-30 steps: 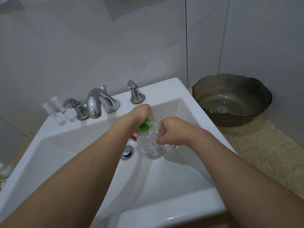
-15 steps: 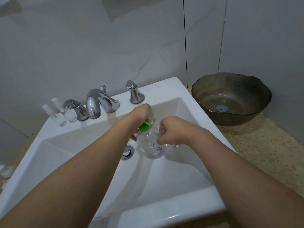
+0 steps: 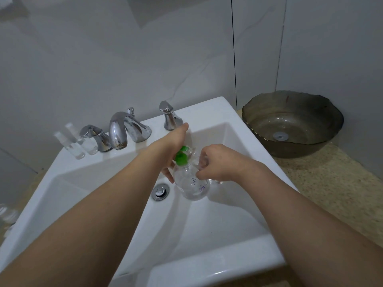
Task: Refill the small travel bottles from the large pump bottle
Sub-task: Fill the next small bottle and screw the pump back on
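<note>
Over the white sink (image 3: 207, 272), you hold the clear pump bottle (image 3: 191, 186) above the basin, just right of the chrome drain (image 3: 160, 192). The bottle carries handwritten purple marks on its side and a green pump (image 3: 181, 157) at its top. Your left hand (image 3: 173, 146) reaches in from the left and curls around the bottle's neck and pump, its fingertips showing below the green part against the glass-clear body. Your right hand (image 3: 215, 165) comes from the right with its fingers curled, pinching a small clear bottle (image 3: 199, 160) pressed close to the pump; most of that small bottle is hidden behind the hand, so how full it is cannot be told. Both forearms cross the lower part of the view.

On the sink's back ledge at the left stand two more small clear bottles (image 3: 77, 145), upright and side by side, just beside the left tap handle (image 3: 97, 138). The chrome spout (image 3: 122, 131) sits in the middle of the ledge and the right tap handle (image 3: 169, 119) stands near your left hand. To the right of the sink, a dark glass bowl (image 3: 310, 149) rests on the speckled table (image 3: 331, 189), against the grey tiled wall (image 3: 103, 59).
</note>
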